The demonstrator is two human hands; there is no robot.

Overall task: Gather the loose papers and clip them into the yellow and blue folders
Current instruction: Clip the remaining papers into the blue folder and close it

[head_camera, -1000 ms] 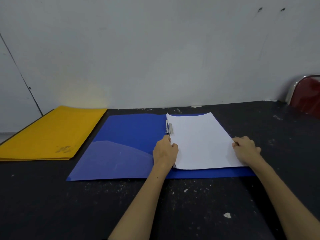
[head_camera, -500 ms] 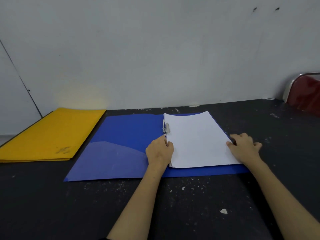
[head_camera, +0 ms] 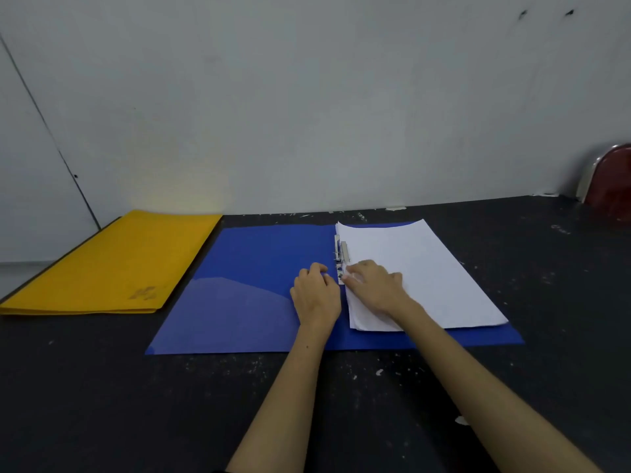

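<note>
The blue folder (head_camera: pixel 259 268) lies open on the black table. A stack of white papers (head_camera: pixel 426 278) lies on its right half. The metal clip (head_camera: pixel 341 250) sits at the papers' left edge, along the spine. My left hand (head_camera: pixel 316 295) rests on the folder just left of the clip's near end, with its fingers curled and nothing seen in them. My right hand (head_camera: pixel 374 286) lies on the papers, and its fingertips press their left edge at the clip's near end. The yellow folder (head_camera: pixel 112 268) lies closed at the far left.
The black table (head_camera: pixel 136 404) is speckled with white flecks and ends at a grey wall. A red chair back (head_camera: pixel 611 179) stands at the far right corner. The yellow folder reaches the table's left edge.
My right hand has moved from the papers' right edge across to the clip at the spine. My left hand has shifted slightly off the papers onto the blue folder.
</note>
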